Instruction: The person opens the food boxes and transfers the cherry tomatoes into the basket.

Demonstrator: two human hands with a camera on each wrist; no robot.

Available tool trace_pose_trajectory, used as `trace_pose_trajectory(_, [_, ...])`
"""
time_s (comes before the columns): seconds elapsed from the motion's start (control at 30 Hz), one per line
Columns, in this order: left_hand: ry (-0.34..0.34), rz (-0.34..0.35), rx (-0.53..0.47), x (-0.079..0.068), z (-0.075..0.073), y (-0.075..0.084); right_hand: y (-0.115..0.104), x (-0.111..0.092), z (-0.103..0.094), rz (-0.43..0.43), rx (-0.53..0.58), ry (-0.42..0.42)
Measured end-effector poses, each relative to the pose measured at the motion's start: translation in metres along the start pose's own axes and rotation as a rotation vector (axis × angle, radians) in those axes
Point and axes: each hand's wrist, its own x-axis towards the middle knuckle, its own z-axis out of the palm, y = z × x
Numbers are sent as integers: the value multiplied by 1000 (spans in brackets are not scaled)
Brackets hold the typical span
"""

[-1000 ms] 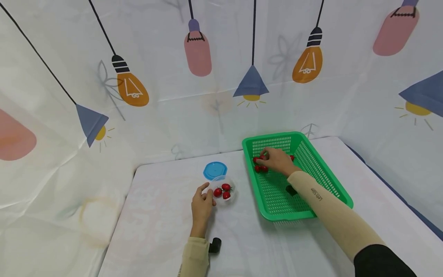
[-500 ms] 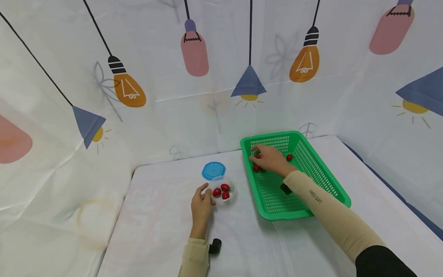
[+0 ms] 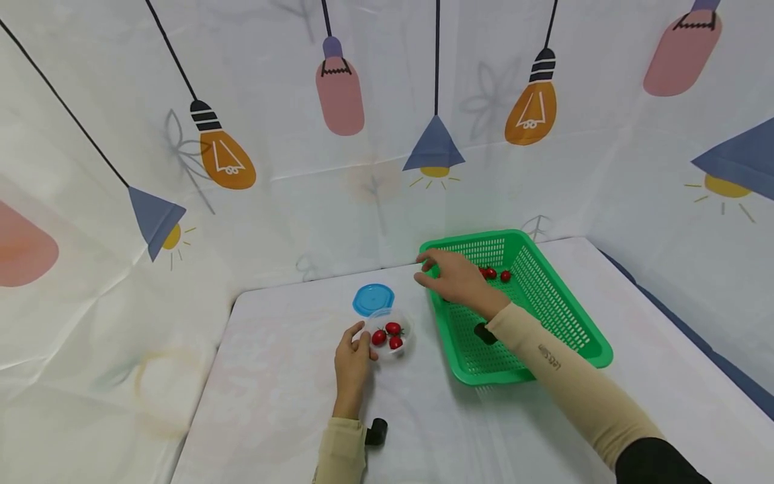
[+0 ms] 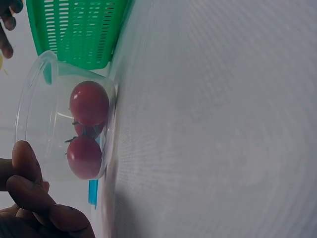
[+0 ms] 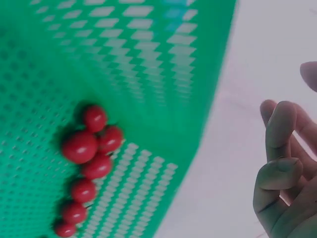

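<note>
A clear plastic container (image 4: 37, 114) with several... red cherry tomatoes (image 4: 89, 103) in it stands upright on the white-covered table. My left hand (image 3: 352, 366) holds it by the rim at its near left side, fingers curled. At the left rim of the green basket (image 3: 484, 359), my right hand (image 3: 456, 277) hovers palm down, thumb and index finger apart. No tomato shows between them in the right wrist view. Several cherry tomatoes (image 5: 80, 147) lie along the basket's far end; in the head view the hand hides some of them.
A blue lid (image 3: 373, 300) lies flat just behind the container. The basket takes up the table's right side, its raised walls beside the right forearm. A white printed sheet (image 3: 290, 222) hangs behind the table.
My right hand has moved left and up from the tomatoes to the basket's left rim, uncovering tomatoes at the far end. The left hand and container stay in place.
</note>
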Motion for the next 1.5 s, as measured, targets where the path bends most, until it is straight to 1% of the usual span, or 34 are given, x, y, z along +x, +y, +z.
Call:
trace_pose_trajectory(0.2, [-1,4,-5,0,0,-1,-23,-6,3,-31,-23,5])
trace_pose_trajectory(0.33, [1,6,-8,0,0,-1,-33,-8,2,-21,19,20])
trace_pose_trajectory(0.5, [8,10,-6,0,1,-1,-39,-10,2,23,98,34])
trace_pose_trajectory(0.7, [11,10,-3,0,1,0,-43,-11,4,98,192,83])
trace_pose_trajectory(0.83, [9,10,-2,0,1,-1,-51,-15,9,124,181,83])
trace_pose_trajectory(0.93, [11,8,1,0,1,-1,-60,-20,14,129,145,70])
trace_pose_trajectory(1.07, [16,13,3,-1,1,0,-70,-24,22,122,131,76])
trace_pose_trajectory(1.17, [17,15,0,-1,0,1,-76,-27,30,120,137,80])
trace_pose_trajectory(1.27, [18,17,-1,-1,0,1,-79,-31,36,109,149,64])
trace_pose_trajectory(1.4, [21,28,2,0,0,0,-84,-35,41,88,188,36])
trace_pose_trajectory(1.5, [21,23,4,0,1,0,-87,-38,45,87,205,41])
